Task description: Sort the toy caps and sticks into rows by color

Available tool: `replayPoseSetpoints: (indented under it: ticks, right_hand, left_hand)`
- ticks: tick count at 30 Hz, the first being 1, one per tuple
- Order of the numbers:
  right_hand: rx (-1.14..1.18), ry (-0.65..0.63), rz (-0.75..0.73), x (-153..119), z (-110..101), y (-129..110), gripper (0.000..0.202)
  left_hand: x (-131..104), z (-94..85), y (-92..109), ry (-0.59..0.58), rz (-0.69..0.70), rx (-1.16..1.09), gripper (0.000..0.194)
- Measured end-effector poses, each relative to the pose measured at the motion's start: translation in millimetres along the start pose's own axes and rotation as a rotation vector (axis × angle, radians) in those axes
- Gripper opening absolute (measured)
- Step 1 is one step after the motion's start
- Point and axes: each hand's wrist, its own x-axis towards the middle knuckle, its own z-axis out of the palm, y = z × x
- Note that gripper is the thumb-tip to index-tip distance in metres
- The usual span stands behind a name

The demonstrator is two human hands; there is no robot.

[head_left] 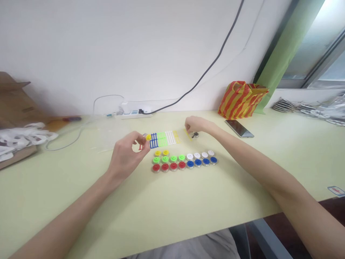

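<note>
Between thumb and forefinger, my left hand (129,149) pinches a small yellow disc piece (148,137) above the table. My right hand (194,124) is farther back, its fingers closed at the end of a thin yellow strip (189,135). A small dark and clear part (195,135) lies just below that hand. Blue strips (153,140), green strips (162,139) and white strips (170,137) lie between the hands. Nearer me are rows of round pieces with yellow caps (165,153), green caps (173,158), white caps (197,155), red caps (174,166) and blue caps (198,162).
A power strip (136,113) with a black cable sits by the wall. At the right are a striped bag (239,100) and a phone (239,128). A cardboard box (21,100) and white straps (24,138) are at the left, near clear plastic (110,133).
</note>
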Motion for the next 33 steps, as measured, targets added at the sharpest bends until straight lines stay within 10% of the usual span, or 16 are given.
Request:
replayPoseSetpoints:
  ticks: [33]
  right_hand:
    - [-0.013,0.104,-0.106,8,12,-25,0.019]
  left_hand:
    - [0,-0.7,4,-0.038,-0.031,0.009,0.011]
